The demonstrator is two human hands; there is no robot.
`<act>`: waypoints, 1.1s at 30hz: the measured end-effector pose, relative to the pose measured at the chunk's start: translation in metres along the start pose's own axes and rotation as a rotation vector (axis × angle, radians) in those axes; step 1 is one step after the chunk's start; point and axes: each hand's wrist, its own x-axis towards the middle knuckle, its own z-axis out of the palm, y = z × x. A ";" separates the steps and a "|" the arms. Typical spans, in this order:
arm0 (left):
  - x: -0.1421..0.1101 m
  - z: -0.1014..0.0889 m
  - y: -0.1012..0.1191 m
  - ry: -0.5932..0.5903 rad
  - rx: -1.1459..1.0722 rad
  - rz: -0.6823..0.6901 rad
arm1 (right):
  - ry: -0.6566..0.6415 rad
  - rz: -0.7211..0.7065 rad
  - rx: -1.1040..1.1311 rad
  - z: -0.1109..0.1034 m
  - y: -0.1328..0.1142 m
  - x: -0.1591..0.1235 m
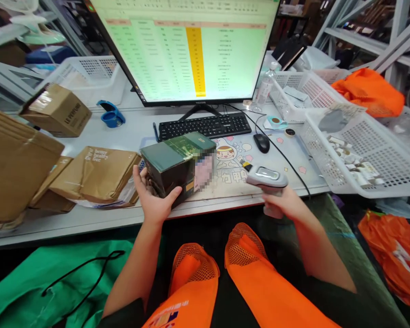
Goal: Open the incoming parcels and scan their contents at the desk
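Observation:
My left hand (157,197) is wrapped round the near left end of a dark green box (169,168), which is tilted over the front of the desk. A pale label, blurred out, covers part of the box's right side. In my right hand (283,200) is a grey and white barcode scanner (266,176), gripped by its handle, its head towards the box. Beneath them spreads a cartoon-printed desk mat (234,171). Behind the box lies a black keyboard (205,126), with a black mouse (261,143) to its right.
A monitor (157,68) showing a spreadsheet stands at the back. Cardboard parcels (97,175) and a brown carton (59,111) crowd the left side. On the right are white baskets (389,159), a plastic bottle (265,86) and a tape roll (289,132). A black cable (283,157) crosses the mat.

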 end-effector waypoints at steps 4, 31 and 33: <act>0.040 -0.062 0.026 -0.255 0.252 0.035 | 0.282 0.077 -0.174 -0.077 0.033 0.045; -0.068 -0.026 0.046 -0.246 0.621 0.487 | 0.143 -0.371 -1.073 0.090 -0.049 0.281; -0.075 -0.016 0.053 -0.207 0.615 0.336 | 0.153 -0.369 -1.057 0.083 -0.051 0.264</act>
